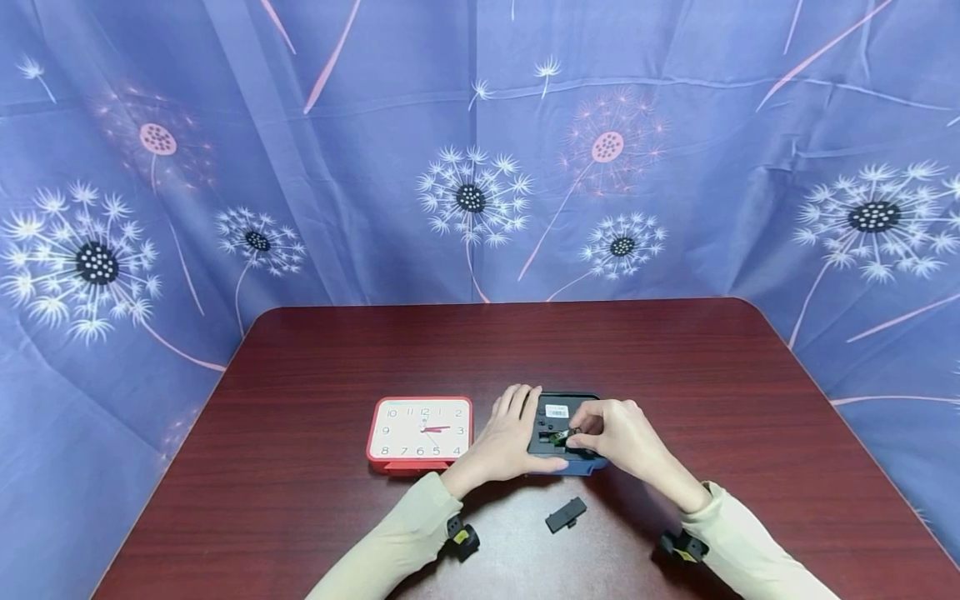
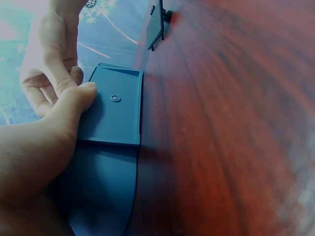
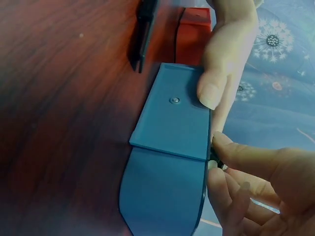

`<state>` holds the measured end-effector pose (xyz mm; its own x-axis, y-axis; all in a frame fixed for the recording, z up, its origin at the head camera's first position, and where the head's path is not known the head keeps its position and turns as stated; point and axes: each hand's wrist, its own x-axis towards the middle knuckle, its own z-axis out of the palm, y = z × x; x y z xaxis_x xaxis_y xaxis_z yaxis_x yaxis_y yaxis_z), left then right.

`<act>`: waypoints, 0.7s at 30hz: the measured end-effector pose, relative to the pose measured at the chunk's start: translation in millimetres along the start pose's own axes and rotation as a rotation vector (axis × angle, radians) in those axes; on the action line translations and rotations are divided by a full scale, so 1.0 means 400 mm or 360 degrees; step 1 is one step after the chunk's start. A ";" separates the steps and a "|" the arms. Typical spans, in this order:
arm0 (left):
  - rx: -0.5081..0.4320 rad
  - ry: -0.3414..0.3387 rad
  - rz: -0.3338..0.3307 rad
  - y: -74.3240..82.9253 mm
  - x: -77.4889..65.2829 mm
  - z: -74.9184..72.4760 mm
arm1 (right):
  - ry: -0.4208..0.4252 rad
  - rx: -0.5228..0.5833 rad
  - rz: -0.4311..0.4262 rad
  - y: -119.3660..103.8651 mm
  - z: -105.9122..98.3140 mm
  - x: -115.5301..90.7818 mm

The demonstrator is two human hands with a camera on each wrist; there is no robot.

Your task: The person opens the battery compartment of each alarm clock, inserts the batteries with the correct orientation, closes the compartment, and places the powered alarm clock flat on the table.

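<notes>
A blue alarm clock (image 1: 581,469) lies face down, its black back up and the battery slot uncovered. My left hand (image 1: 512,437) holds the clock by its left side, fingers over the back and thumb along the near edge. In the left wrist view that thumb lies at the rim of the blue base (image 2: 120,115). Between the thumb and fingers of my right hand (image 1: 626,435) is a green and dark battery (image 1: 558,437), pinched at the slot; my fingertips partly hide it. In the right wrist view only a dark bit of the battery (image 3: 215,157) shows.
A red alarm clock (image 1: 422,429) with a white dial lies face up to the left of my left hand. The black battery cover (image 1: 566,515) rests on the dark red table (image 1: 337,358), nearer to me than the blue clock. A dandelion-patterned curtain (image 1: 375,208) hangs behind.
</notes>
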<state>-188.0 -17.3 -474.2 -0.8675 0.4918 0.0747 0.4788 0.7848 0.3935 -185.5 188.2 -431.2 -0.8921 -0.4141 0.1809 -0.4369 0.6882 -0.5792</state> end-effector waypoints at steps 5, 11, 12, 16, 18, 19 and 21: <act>0.0008 0.0000 0.0011 -0.002 0.000 0.004 | -0.0050 -0.0022 -0.0040 -0.005 0.009 0.001; -0.0003 -0.0002 0.0011 -0.003 0.001 0.005 | -0.0071 -0.0063 -0.0092 -0.008 0.011 -0.001; -0.0004 -0.0005 0.0008 -0.003 0.002 0.004 | -0.0059 -0.0084 -0.0097 -0.009 0.011 -0.001; -0.0003 -0.0012 0.0000 -0.003 0.002 0.003 | -0.0012 -0.0149 -0.0083 -0.008 0.012 -0.003; 0.0003 -0.0012 -0.0003 -0.003 0.001 0.002 | 0.0003 -0.0156 -0.0055 -0.005 0.015 -0.003; 0.0006 -0.0012 -0.0002 -0.003 0.001 0.002 | 0.0011 -0.0151 -0.0041 -0.004 0.017 -0.002; 0.0010 -0.0012 -0.0004 -0.003 0.000 0.002 | 0.0022 -0.0148 -0.0022 -0.002 0.020 -0.002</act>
<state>-188.6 -17.9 -475.3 -0.8675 0.4928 0.0671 0.4778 0.7883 0.3876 -183.6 183.4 -437.1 -0.8871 -0.4161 0.1998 -0.4575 0.7350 -0.5005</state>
